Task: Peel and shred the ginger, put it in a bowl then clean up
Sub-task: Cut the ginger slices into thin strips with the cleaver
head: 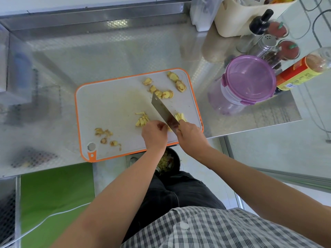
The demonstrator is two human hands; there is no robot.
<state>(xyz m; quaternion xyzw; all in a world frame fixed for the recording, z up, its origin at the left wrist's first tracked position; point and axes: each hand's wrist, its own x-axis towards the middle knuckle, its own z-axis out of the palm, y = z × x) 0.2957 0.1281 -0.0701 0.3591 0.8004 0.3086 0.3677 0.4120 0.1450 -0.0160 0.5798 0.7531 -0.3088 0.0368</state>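
Observation:
A grey cutting board [111,104] with an orange rim lies on the steel counter. My right hand [189,135] grips the handle of a cleaver [162,110], its blade slanting across the board's right half. My left hand [155,133] sits with curled fingers just left of the blade, on ginger I cannot see clearly. Cut ginger strips [142,119] lie left of the blade and more ginger strips [180,116] to its right. Ginger slices [165,88] sit at the board's far right. Ginger peel scraps [105,136] lie at the near left.
A purple-lidded plastic container [249,79] stands right of the board, with a sauce bottle [300,70], shaker [266,45] and jars behind it. A cream bin [250,17] is at the back right. A dark bin [168,162] with scraps sits below the counter edge.

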